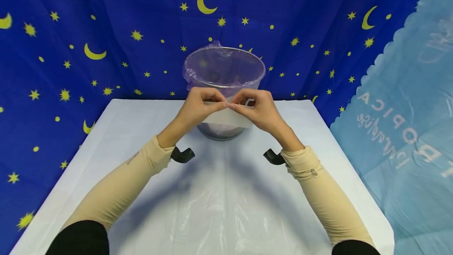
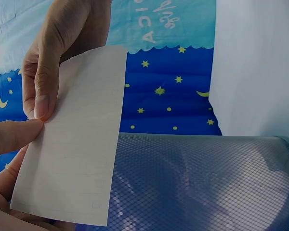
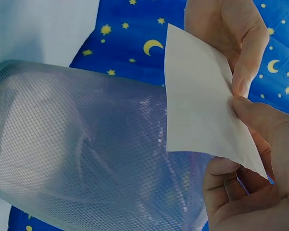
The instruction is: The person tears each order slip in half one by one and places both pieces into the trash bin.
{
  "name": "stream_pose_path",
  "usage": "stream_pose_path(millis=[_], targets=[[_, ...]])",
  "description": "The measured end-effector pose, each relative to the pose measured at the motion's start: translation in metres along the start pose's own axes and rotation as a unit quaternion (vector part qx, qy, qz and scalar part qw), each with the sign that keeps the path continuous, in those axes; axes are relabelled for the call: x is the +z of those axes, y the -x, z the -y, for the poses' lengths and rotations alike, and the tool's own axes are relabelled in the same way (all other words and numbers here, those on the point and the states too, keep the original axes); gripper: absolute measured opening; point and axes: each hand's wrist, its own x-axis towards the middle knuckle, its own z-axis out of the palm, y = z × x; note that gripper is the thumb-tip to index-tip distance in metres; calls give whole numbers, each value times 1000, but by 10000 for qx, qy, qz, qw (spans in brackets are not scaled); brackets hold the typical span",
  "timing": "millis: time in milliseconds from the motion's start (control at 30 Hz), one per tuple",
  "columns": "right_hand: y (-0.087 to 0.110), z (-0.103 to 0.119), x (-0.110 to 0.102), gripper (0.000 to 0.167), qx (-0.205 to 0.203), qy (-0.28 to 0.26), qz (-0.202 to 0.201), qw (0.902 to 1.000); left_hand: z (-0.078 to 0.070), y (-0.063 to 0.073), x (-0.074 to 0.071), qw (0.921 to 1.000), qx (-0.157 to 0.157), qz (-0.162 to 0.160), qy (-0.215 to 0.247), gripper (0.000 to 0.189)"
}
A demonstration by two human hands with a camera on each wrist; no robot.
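Both hands pinch the top edge of a sheet of white paper (image 1: 226, 116), with their thumb tips meeting near its middle. The left hand (image 1: 199, 107) holds it from the left and the right hand (image 1: 261, 109) from the right. In the left wrist view the paper (image 2: 79, 139) shows faint ruled lines and a small printed square near one corner. Behind the paper stands a mesh wastebasket (image 1: 224, 133) lined with a thin purple plastic bag (image 1: 191, 74). The paper hides part of the basket's front wall in the head view.
The basket stands near the back of a table with a white cover (image 1: 219, 192). A blue curtain with yellow stars and moons (image 1: 141, 11) hangs behind. At the right is a light blue printed cloth (image 1: 407, 121). Black wrist mounts (image 1: 182, 155) stick out beside both wrists.
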Motion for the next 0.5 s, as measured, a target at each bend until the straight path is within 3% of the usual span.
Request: stream_pose_path(millis=[267, 500], targets=[[-10, 10, -9, 8, -131, 7, -17, 9999, -11, -7, -6, 9998, 109, -134, -44, 5], [-17, 14, -14, 9, -257, -8, -146, 9996, -22, -14, -9, 9999, 1, -131, 23, 7]])
